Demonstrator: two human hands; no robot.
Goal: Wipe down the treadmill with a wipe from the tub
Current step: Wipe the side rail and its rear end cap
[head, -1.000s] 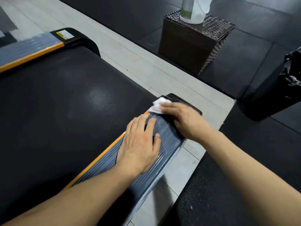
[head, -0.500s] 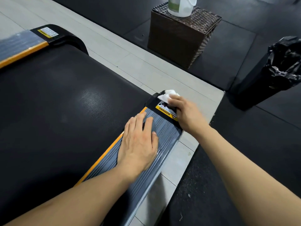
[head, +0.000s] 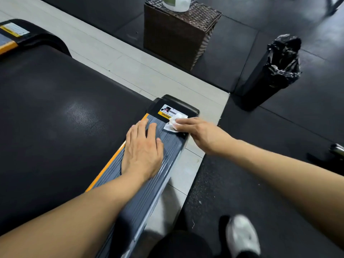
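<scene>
While the treadmill (head: 61, 116) fills most of the view, the person is down at its rear corner wiping the side rail (head: 149, 175).

Going big to small: the belt is off to the left, and the grey ribbed rail has the left hand (head: 142, 151) lying flat on it, fingers straight, holding nothing, looks like it's just bracing. The right hand (head: 202, 133) presses the crumpled white wipe (head: 172, 125) against the rail's end, right by the black end cap (head: 176, 107) and its warning sticker (head: 170, 111). Probably best to go along the ribs, not across, and flatten the wipe out so it covers more.
</scene>
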